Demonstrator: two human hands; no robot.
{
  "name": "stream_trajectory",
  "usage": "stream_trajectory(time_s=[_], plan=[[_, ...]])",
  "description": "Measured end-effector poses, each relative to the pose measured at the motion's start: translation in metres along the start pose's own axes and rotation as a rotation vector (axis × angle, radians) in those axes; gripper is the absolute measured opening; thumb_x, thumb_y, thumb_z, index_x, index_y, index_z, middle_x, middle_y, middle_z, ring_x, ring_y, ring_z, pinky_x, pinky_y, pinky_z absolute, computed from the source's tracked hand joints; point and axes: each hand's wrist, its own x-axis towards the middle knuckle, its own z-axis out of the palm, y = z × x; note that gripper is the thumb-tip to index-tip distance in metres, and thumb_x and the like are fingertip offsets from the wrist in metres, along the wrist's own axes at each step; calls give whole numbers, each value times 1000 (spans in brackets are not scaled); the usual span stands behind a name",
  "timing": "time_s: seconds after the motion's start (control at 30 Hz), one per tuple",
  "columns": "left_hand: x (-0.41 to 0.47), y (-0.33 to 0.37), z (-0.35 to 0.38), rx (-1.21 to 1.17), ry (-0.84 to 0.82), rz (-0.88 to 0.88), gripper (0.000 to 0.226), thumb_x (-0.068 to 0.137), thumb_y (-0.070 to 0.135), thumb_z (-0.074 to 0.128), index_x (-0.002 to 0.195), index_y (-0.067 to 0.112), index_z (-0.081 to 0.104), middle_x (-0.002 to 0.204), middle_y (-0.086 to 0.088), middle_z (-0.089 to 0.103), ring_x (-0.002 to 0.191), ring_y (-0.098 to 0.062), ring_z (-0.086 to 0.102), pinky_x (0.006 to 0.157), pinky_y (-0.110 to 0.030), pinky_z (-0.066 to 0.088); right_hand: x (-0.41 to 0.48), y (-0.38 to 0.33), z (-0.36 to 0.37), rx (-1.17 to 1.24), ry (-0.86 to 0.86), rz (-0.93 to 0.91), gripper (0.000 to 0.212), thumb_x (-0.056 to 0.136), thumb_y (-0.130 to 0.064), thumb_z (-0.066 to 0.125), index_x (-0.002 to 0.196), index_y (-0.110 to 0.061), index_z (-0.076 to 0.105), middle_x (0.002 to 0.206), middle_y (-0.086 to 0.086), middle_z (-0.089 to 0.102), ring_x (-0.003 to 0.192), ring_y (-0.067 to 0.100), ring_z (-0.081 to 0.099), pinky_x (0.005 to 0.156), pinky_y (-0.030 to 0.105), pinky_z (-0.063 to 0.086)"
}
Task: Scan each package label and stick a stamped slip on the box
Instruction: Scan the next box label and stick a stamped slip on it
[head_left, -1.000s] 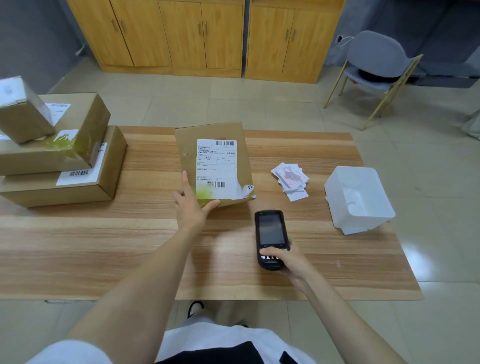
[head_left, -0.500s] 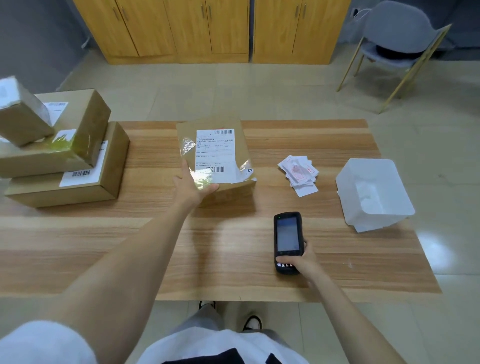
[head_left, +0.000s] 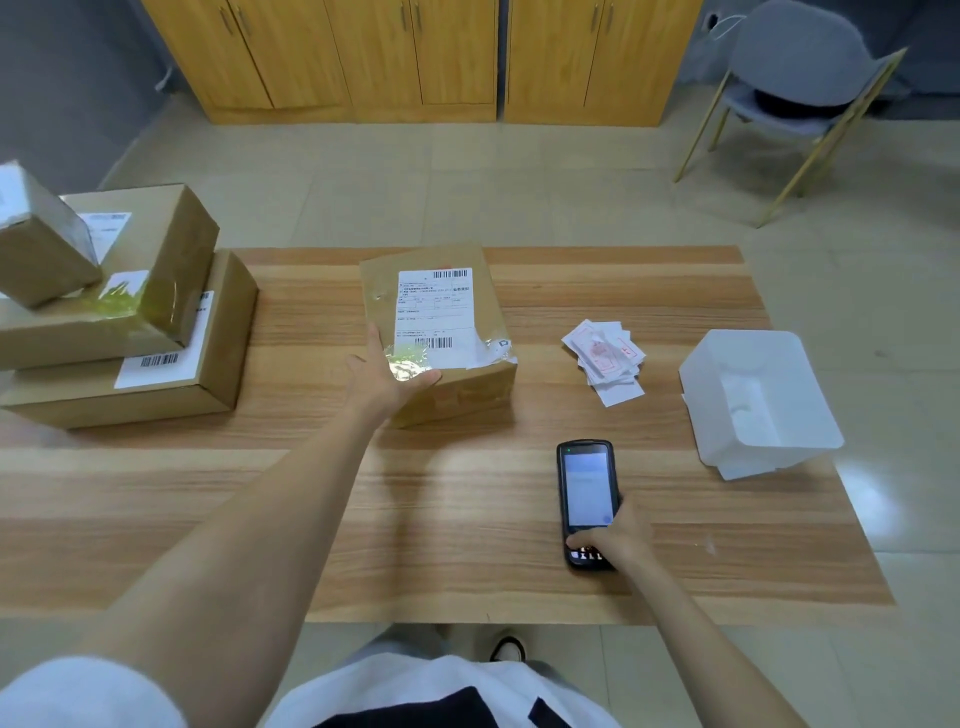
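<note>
Wood-grain table (head_left: 467, 525), cardboard box (head_left: 382, 293), scanner (head_left: 587, 488)

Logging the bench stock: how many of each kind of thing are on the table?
Cardboard boxes: 4
Handheld scanner: 1
White bin: 1
Pile of stamped slips: 1
Total: 7

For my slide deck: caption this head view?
Left hand holds the labelled box on the table; right hand grips the scanner.

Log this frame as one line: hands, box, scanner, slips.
left hand: grips box near corner | right hand: grips scanner low end | label: faces up | slips: piled right of box
</note>
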Motion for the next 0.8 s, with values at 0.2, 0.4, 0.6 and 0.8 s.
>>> stream_trajectory(time_s=[0.2, 0.4, 0.6, 0.8], plan=[[-2, 3, -2, -1, 8, 0, 121, 60, 51, 82, 148, 37, -1, 141, -20, 23, 127, -37, 36, 102, -47, 41, 1, -15, -9, -111, -5, 67, 95, 54, -19, 85, 134, -5, 35, 135, 17, 41, 128, 34, 35, 107, 44, 34], [-8, 5, -2, -32, 14, 15, 122, 61, 50, 81, 147, 38, -4, 140, -21, 24, 128, -36, 34, 104, -44, 33, 19, -46, -21, 57, 89, -10, 101, 65, -23, 82, 146, -18, 21, 146, 15, 24, 136, 33, 23, 112, 45, 25], [-11, 1, -10, -21, -96, 46, 125, 62, 43, 83, 148, 34, -6, 149, -22, 13, 139, -34, 17, 112, -47, 27, 54, -91, -40, -69, 206, -155, 85, 74, -22, 71, 145, -13, 25, 144, 14, 28, 135, 32, 22, 105, 42, 28], [-14, -1, -18, 2, -158, 45, 124, 61, 43, 84, 150, 28, -2, 150, -13, 22, 138, -28, 18, 108, -49, 32, 87, -113, -47, -205, 310, -261, 71, 84, -28, 64, 143, -9, 29, 144, 16, 33, 130, 36, 31, 106, 40, 26]])
